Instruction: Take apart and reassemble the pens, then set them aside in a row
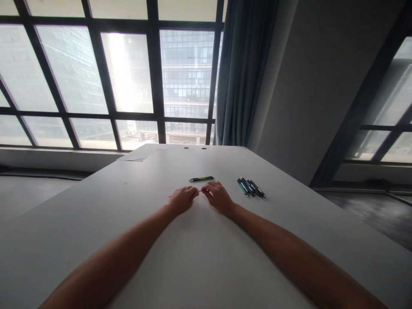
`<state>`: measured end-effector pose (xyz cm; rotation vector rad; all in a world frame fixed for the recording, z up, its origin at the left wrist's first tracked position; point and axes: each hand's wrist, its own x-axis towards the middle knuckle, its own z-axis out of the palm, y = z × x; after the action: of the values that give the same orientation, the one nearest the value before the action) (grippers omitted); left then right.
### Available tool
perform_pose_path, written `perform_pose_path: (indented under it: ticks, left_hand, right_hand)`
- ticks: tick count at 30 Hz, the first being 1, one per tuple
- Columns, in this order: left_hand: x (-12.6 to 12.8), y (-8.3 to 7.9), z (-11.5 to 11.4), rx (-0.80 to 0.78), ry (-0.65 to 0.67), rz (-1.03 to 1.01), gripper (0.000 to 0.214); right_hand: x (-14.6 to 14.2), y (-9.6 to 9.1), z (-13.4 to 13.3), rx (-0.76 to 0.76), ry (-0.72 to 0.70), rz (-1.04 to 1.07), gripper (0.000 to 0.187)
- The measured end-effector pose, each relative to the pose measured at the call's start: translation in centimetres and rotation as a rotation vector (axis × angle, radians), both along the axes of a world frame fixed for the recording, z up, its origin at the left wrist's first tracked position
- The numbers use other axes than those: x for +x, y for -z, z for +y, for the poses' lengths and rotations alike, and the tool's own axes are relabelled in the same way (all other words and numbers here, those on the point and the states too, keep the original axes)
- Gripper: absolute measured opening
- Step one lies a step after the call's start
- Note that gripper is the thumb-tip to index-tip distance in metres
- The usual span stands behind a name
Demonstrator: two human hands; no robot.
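Both my hands rest on the white table [135,201], fingertips nearly meeting. My left hand [183,199] is closed and my right hand [217,195] is closed. Between their fingertips shows a thin red item, with a sliver poking out left of my left hand [169,196]; it is too small to name. Just beyond the hands lies a green and yellow pen [201,178]. To the right of my right hand lies a bunch of several dark pens [251,187].
A sheet of paper [141,153] lies at the table's far left corner. Two round cable holes [195,148] sit near the far edge. Large windows and a blue curtain [244,73] stand behind the table.
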<state>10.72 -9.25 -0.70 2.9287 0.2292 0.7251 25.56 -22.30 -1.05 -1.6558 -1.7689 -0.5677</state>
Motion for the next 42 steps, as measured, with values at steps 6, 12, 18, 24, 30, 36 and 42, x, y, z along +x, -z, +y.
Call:
perform_pose_path:
  ticks: [6, 12, 18, 24, 30, 36, 42]
  left_hand:
    - [-0.06, -0.31, -0.39, -0.026, 0.017, 0.002, 0.029]
    - [-0.01, -0.12, -0.49, -0.044, 0.029, -0.019, 0.031]
    - [0.20, 0.25, -0.35, -0.037, 0.017, -0.035, 0.032]
    - [0.30, 0.26, -0.28, -0.004, 0.026, -0.035, 0.032]
    - [0.31, 0.28, -0.15, 0.026, 0.042, -0.017, 0.034]
    - [0.17, 0.05, -0.26, 0.031, 0.035, 0.007, 0.030]
    - [0.13, -0.05, -0.37, 0.045, 0.036, 0.005, 0.031]
  right_hand:
    - [-0.30, -0.12, 0.04, -0.002, -0.002, -0.004, 0.017]
    - [-0.46, -0.12, 0.11, -0.013, 0.027, 0.016, 0.017]
    - [-0.54, 0.05, 0.16, -0.038, 0.049, 0.019, 0.021]
    - [-0.56, -0.08, 0.20, -0.066, 0.073, 0.002, 0.025]
    - [-0.34, -0.06, -0.07, -0.088, 0.086, -0.036, 0.026]
    - [0.09, -0.13, -0.59, -0.090, 0.008, -0.066, 0.015]
    - [-0.10, -0.34, -0.78, -0.105, 0.001, -0.096, 0.021]
